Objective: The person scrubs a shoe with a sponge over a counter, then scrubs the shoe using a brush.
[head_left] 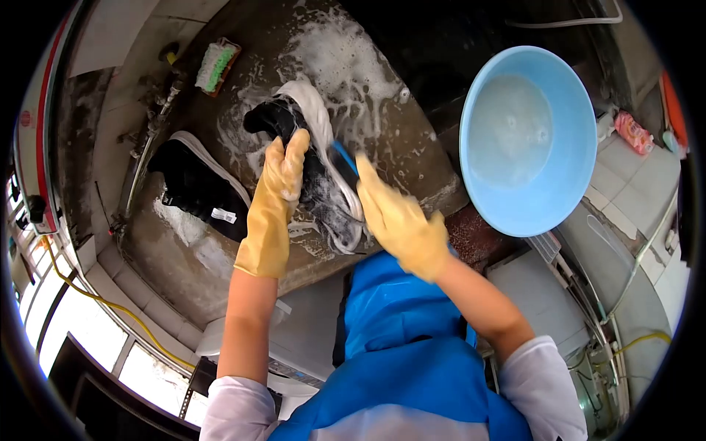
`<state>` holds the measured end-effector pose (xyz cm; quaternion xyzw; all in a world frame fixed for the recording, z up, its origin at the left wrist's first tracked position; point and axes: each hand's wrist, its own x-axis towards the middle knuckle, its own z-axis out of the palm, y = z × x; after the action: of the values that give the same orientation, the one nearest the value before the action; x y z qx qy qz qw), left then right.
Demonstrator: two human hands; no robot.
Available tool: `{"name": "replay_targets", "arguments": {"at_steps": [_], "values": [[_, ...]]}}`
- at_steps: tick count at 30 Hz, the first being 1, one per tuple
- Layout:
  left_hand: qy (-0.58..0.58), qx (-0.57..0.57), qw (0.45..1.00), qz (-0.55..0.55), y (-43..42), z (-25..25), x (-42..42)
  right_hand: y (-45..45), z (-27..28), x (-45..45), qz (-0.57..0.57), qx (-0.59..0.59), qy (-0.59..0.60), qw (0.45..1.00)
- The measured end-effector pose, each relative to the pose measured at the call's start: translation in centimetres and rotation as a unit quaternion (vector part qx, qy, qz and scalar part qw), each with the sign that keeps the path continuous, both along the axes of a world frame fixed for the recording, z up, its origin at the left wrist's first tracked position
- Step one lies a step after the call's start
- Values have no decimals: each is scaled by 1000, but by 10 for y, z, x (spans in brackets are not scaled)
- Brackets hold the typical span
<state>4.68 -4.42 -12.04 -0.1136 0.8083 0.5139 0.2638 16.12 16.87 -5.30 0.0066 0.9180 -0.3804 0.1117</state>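
Observation:
My left hand [283, 173], in a yellow rubber glove, is closed on a black shoe [322, 184] with a white sole, tilted on its side and covered in suds. Beside the sole, my right hand [401, 224], also gloved and partly smeared by motion, holds a thin blue scrubbing tool [344, 156] against it. Most of that tool is hidden by the glove and the shoe. A second black shoe [195, 184] with a white sole edge and a small white label lies to the left of my left hand.
Foam [342, 62] spreads over the wet stone slab [294, 272]. A brush with white and green bristles [217, 67] lies at its far left. On the right stands a light blue basin [471, 147] holding cloudy water. A pink packet [633, 133] rests beyond it, near hoses.

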Motion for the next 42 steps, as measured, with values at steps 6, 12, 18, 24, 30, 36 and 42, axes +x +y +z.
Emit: {"name": "replay_targets", "arguments": {"at_steps": [6,12,18,24,30,36,42], "values": [[-95,11,993,71,16,19,-2,2,0,-6,54,63,24,996],[-38,22,999,0,14,14,-5,6,-5,10,80,63,123,987],[0,-9,999,-48,14,18,-9,6,14,14,45,27,53,997],[47,-5,998,-32,10,7,-10,18,27,8,198,227,98,948],[45,34,996,-69,2,-5,-10,-3,-22,-25,43,65,164,983],[-45,-34,993,-102,16,19,-18,-4,-17,48,-62,-175,-102,977],[36,-1,992,-118,21,36,-19,-5,-15,-55,0,222,231,947]]}}
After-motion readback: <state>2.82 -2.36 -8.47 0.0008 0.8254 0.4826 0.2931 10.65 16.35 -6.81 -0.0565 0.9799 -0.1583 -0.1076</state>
